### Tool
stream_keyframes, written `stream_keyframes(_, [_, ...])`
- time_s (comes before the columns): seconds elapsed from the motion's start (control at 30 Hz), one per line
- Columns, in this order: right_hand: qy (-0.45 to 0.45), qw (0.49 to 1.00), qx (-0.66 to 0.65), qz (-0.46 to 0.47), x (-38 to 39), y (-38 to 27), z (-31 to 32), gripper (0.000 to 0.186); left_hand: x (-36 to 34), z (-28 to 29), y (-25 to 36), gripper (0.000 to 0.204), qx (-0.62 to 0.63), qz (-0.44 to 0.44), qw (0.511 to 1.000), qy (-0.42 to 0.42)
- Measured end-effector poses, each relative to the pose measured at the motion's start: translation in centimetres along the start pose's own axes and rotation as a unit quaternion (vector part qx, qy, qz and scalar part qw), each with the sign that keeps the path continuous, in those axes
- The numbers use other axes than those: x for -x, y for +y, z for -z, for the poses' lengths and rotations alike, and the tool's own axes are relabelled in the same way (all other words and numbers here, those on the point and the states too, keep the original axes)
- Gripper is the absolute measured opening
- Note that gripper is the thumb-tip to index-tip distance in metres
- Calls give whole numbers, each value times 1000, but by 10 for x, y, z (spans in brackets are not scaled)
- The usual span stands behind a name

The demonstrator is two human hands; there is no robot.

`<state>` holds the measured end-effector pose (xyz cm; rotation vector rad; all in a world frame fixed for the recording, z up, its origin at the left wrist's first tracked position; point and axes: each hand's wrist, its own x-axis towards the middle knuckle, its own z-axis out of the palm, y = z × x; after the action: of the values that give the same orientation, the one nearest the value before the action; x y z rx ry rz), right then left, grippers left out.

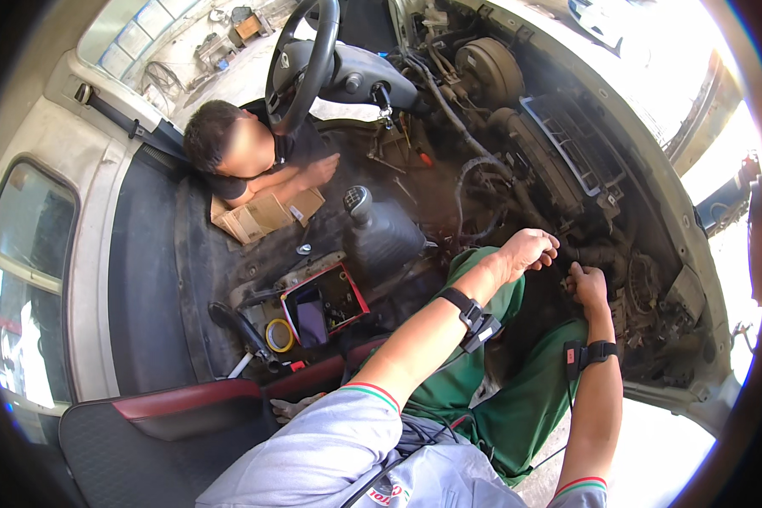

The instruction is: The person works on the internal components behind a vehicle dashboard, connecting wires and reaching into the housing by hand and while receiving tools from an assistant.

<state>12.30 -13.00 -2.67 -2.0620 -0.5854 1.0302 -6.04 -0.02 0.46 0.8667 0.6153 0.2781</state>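
Observation:
My left hand (529,251) reaches in from the seat, its fingers curled and pressed together beside the dark open dashboard area. Just right of it, my right hand (588,284) is closed too, thumb against the fingers and pointing up. What either hand holds is too small and dark to make out. The two hands are a short way apart, over my knees in green trousers (529,398). Nearest to them are the bare wiring and dark parts (643,284) at the right end of the stripped dashboard.
Across the cab, another person (258,152) leans on folded cardboard (258,218). Between us stand a gear lever (358,203) and a red-edged box (361,306) with small parts. Yellow tape (279,335) lies beside it. The steering wheel (317,72) is at the far side.

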Motion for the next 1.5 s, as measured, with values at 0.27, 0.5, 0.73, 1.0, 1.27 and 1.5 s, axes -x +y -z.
stream_keyframes(0.27, [8,1000,-21,-15,2,-3,-1,38,0,1,0,17,-3,2,1000,3])
stream_keyframes(0.5, [4,1000,-7,-18,5,-6,0,42,0,1,-1,17,11,-1,1000,-3])
stream_keyframes(0.73, [19,999,-36,-28,4,-7,-4,41,0,3,0,16,12,-1,1000,-9])
stream_keyframes(1.0, [35,998,-36,-23,4,-9,-4,42,1,3,0,17,12,-1,1000,-9])
stream_keyframes(1.27, [67,997,-29,-8,6,-15,-4,48,1,3,0,17,10,-2,1000,-4])
stream_keyframes(1.5, [113,992,57,26,-7,-2,-2,55,3,5,1,17,13,-3,1000,-1])
